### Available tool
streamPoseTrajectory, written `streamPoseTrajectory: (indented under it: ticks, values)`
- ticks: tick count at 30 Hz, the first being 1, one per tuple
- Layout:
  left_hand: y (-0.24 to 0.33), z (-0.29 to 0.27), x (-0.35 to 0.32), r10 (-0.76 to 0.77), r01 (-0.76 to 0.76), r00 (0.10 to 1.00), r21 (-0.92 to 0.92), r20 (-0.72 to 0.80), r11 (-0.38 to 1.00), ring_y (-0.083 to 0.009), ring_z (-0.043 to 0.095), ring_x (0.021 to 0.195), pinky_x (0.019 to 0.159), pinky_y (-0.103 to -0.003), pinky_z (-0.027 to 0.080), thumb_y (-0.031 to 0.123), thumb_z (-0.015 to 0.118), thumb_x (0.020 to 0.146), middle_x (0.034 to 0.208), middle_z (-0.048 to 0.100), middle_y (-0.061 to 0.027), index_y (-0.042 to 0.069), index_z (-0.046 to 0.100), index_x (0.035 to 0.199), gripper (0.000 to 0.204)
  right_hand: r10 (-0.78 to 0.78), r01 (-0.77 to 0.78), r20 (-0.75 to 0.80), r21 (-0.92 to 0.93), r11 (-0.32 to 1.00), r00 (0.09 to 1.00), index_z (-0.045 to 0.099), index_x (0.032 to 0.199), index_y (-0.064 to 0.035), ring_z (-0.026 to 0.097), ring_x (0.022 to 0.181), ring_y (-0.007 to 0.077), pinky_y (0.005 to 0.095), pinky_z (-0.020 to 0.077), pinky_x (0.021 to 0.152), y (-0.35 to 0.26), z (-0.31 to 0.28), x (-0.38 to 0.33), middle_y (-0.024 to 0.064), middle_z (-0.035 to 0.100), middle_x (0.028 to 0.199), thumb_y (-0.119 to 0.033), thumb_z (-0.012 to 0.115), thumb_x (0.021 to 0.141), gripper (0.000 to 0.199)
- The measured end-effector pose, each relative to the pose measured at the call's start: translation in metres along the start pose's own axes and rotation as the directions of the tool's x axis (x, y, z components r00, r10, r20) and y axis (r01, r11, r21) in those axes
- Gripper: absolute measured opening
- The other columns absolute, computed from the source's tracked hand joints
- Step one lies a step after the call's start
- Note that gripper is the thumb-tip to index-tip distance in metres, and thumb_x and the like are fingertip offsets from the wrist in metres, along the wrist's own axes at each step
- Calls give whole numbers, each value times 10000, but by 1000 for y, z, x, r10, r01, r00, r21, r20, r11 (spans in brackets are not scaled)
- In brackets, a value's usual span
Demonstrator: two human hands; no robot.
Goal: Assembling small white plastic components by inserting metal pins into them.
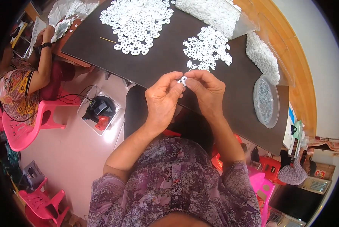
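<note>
Both hands raised above the near edge of the dark surface (169, 64), fingertips meeting. Left hand (162, 99) with fingers narrowed to a pinch on a small white ring piece (182, 80); right hand (207, 90) closed on the same piece from the other side, thumb and forefinger pressed to it. The piece held in the air between the two hands — just short of the small pile of white rings (207, 48), not touching it.

Farther back, a larger spread of white rings (135, 20) with a thin yellow stick (108, 39) beside it. To the right, a round clear lid (266, 100) near the surface's edge and a heap of white parts (263, 56) behind it. Bare dark surface between the piles — open room directly ahead of the fingers. At far left, another person's arm (42, 64) over a pink chair (24, 128).
</note>
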State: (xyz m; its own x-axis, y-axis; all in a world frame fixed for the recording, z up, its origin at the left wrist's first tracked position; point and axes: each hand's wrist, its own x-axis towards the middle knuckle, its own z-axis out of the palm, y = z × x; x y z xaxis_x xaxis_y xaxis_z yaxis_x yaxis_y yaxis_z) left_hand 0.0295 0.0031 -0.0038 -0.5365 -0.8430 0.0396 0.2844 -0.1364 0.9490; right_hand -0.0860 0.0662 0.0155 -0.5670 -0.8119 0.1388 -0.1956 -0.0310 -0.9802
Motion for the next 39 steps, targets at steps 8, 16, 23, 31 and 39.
streamPoseTrajectory:
  ticks: [8,16,23,31,39]
  values:
    - [5,-7,3,-92,99,993,-82,79,992,-57,565,675,583,-179,459,59,571,890,803,633,-30,-9,595,1117,238,-190,185,-3,-194,963,982,652,924,23,575,770,69,199,454,703,1,2,-2,23,641,852,39,601,806,129]
    - [3,-6,3,-125,143,986,-178,111,973,-86,585,670,591,-198,477,54,571,889,812,641,-59,-33,593,1108,237,-76,75,-14,-52,996,997,640,940,26,572,739,76,204,456,693,-6,5,-5,27,622,851,34,583,824,129]
    - [-1,-3,8,-109,115,993,-331,35,937,-134,600,640,580,-231,502,-3,560,865,827,643,-101,-92,590,1051,208,-328,342,99,-286,895,940,632,1004,-2,529,760,93,234,442,679,2,4,-4,42,579,930,47,612,794,216]
    - [4,-1,9,-206,185,978,-389,-14,902,-160,626,699,590,-267,520,9,556,860,887,650,-121,-77,608,1007,178,-441,471,170,-388,792,881,627,1035,-20,527,752,138,249,439,669,1,2,1,74,576,942,34,656,738,303]
    - [4,0,8,-185,154,981,-357,-55,921,-123,607,696,611,-227,488,18,581,850,880,654,-101,-69,625,990,170,-557,541,133,-498,678,820,611,984,-4,541,745,258,336,436,646,4,9,2,100,604,856,-19,679,693,300]
